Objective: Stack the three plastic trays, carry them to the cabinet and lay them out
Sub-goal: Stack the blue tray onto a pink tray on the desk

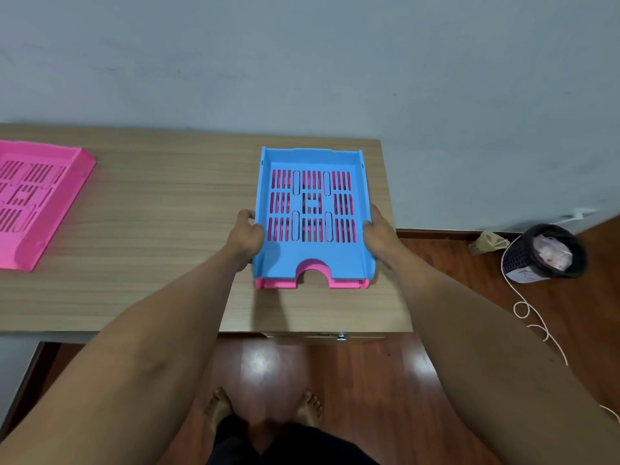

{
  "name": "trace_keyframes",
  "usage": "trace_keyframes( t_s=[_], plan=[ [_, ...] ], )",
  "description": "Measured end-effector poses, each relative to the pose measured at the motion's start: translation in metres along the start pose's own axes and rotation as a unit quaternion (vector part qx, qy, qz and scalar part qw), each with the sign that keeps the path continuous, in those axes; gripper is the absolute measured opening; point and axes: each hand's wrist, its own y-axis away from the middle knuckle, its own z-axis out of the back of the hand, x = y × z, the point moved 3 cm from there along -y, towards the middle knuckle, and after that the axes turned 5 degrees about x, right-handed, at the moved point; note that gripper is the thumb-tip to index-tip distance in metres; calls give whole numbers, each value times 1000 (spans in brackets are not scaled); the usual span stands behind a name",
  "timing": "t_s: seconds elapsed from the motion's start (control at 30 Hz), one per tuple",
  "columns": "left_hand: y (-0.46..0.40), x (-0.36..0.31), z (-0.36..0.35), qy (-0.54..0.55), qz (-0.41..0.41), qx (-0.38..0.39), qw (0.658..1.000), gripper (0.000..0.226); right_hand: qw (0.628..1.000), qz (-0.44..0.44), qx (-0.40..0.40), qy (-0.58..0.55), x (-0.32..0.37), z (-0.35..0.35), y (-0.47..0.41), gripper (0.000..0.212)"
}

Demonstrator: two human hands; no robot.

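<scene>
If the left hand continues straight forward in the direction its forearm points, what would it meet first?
The left hand already grips the left wall of the blue tray. Beyond it lies bare cabinet top, then probably the wall; depth is uncertain here.

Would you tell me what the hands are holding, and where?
Both hands, left and right, grip the blue tray by its side walls; a pink tray sits beneath.
</scene>
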Motion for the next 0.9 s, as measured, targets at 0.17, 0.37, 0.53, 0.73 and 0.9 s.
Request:
trace_keyframes(
  t_s=[0.17,0.37,0.53,0.73,0.9],
  plan=[
    [-4,2,-1,26,19,5,999,23,999,-36,-4,-26,-3,0,-2,26],
    [-5,0,0,20,11,2,1000,26,998,-62,-4,-27,-5,1,0,22],
    [-6,0,0,8,1,-5,1000,27,998,-54,-6,-15,-3,-2,4,22],
    [-7,3,4,9,2,-4,1000,34,998,-43,-47,-1,-3,-6,5,19],
    [-4,-9,31,-52,-33,-77,995,51,968,89,-172,160,28,-4,1,33]
  ],
)
